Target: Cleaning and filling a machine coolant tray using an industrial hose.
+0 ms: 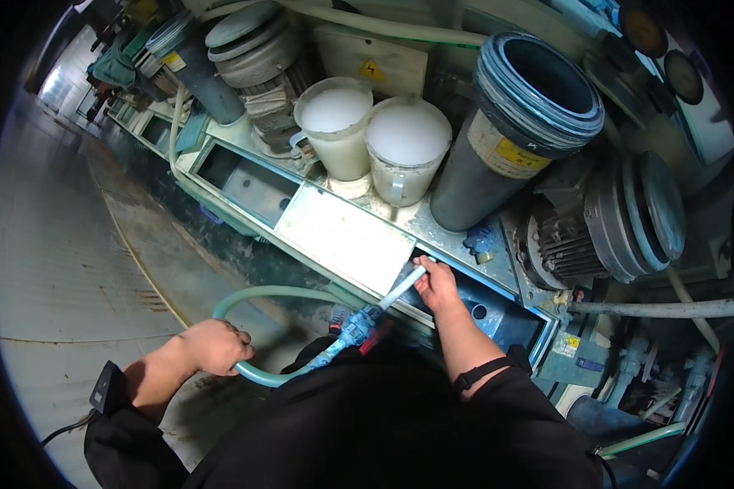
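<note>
My left hand (220, 347) is closed around a bent green hose (257, 373), to the left of my body. The hose joins a blue valve (357, 328) with a red handle (375, 337), close in front of me. From the valve a pale blue pipe (402, 289) slants up to the right. Its far end lies in my right hand (437, 285), whose fingers close on it. That hand is over the left part of an open trough compartment (506, 324) with a round hole in its floor. My wrist and fingers hide part of this compartment.
A white cover (344, 234) lies beside another open compartment (245, 191). Behind stand two measuring jugs (342, 155) (395, 175) with whitish contents, a tall dark cylinder (485, 175) and a motor (567, 236). At left is a large pale curved surface (57, 269).
</note>
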Available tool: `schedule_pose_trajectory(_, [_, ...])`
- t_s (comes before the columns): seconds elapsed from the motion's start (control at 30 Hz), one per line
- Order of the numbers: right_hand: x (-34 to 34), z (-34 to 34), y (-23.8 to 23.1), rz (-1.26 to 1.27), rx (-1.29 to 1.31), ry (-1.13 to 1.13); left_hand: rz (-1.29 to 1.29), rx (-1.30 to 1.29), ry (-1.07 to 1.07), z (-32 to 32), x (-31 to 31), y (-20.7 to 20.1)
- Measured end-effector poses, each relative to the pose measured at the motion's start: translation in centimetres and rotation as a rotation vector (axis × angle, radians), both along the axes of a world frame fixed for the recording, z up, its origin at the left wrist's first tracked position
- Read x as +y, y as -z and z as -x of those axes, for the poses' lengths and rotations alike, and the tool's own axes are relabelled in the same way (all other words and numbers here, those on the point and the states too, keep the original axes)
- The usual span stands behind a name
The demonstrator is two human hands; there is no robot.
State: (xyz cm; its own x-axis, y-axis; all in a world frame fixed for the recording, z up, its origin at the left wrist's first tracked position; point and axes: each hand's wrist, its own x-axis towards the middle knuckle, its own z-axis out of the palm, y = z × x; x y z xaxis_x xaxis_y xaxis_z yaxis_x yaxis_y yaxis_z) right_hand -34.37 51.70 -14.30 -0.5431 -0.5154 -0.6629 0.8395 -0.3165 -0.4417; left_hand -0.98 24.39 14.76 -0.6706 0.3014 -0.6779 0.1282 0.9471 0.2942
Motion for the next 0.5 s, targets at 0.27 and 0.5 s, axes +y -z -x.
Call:
schedule_pose_trajectory(0.27, [5.0, 1.0, -2.5, -0.191, 0.004, 0.063, -0.079, 0.051, 0.009, 1.8, -0.4, 3.0])
schedule_pose_trajectory(0.5, [10.9, 2.4, -2.6, -0.307, 0.010, 0.222, -0.151, 0.051, 0.055, 6.5, 1.3, 4.7])
